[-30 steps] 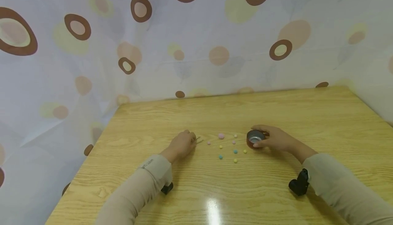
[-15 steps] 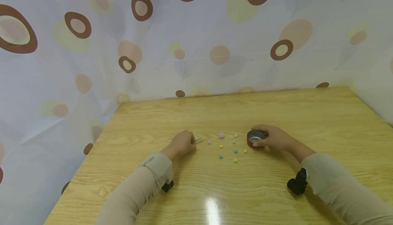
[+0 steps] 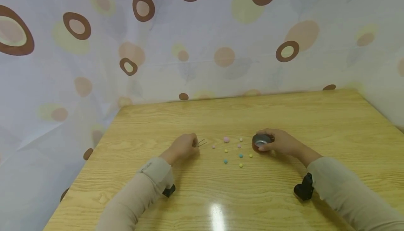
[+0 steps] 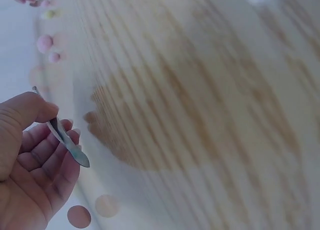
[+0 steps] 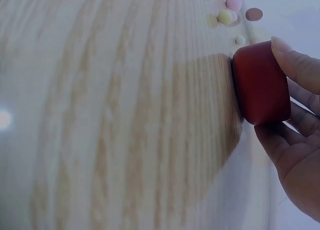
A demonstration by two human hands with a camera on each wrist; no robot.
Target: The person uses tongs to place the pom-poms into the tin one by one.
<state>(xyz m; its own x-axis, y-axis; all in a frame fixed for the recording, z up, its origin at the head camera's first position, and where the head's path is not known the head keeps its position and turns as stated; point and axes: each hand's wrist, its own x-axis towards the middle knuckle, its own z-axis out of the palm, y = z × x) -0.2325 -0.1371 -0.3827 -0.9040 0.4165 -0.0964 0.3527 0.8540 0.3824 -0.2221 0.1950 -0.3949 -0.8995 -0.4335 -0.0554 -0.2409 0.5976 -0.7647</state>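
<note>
Thin metal tweezers (image 4: 65, 138) are pinched between thumb and fingers of my left hand (image 3: 182, 147), their two tips (image 3: 202, 142) apart and pointing right over the table. My right hand (image 3: 282, 143) grips a small round cup (image 3: 262, 142), red outside and metallic grey inside, which stands on the table. In the right wrist view the thumb lies along the side of the red cup (image 5: 260, 82) with fingers around its far side. Several small balls in pink, yellow, blue and white lie between the hands; a larger pink ball (image 3: 226, 140) is at the back and a pink ball (image 3: 213, 147) lies nearest the tweezers.
A wood-grain table (image 3: 195, 199) carries everything. Behind it and along the left hangs a pale cloth (image 3: 195, 31) printed with brown, peach and yellow circles. Both sleeves are beige, with a black wrist camera (image 3: 304, 188) under the right one.
My left hand has drawn back slightly left, and the tweezers' tips show wider apart than half a second ago. The right hand holds the cup in about the same spot; the balls lie as before.
</note>
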